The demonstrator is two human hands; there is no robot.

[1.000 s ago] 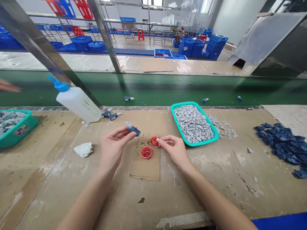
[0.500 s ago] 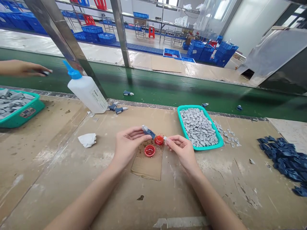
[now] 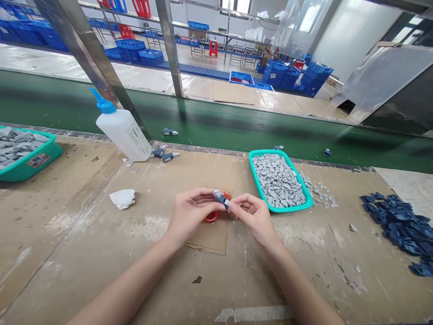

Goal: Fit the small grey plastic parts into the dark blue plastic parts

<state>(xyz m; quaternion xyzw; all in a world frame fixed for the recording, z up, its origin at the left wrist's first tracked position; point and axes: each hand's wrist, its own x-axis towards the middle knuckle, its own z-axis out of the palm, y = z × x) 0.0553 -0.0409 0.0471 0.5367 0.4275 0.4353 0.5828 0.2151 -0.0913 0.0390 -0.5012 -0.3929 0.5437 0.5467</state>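
Note:
My left hand [image 3: 192,210] pinches a small dark blue plastic part with a grey end [image 3: 220,198] between thumb and fingers. At its right end, my right hand [image 3: 252,212] pinches a small light grey piece [image 3: 227,203], which appears to touch the blue part; the fingertips partly hide it. Behind and below the hands are two small red cups, a near one [image 3: 212,217] and a far one [image 3: 226,195], both largely covered by the fingers. They stand on a piece of cardboard [image 3: 208,241] on the bench.
A teal basket of small grey pieces [image 3: 309,201] stands right, another basket [image 3: 50,151] far left. Dark blue parts [image 3: 402,225] are heaped far right. A white bottle with blue nozzle [image 3: 123,135] and crumpled tissue [image 3: 122,198] are left. Behind runs a green conveyor belt [image 3: 209,126] carrying several parts.
My hands have come together over the red cups, bringing the grey piece against the blue part. Parts on the belt have shifted left. Another person's hand at the left has gone from view.

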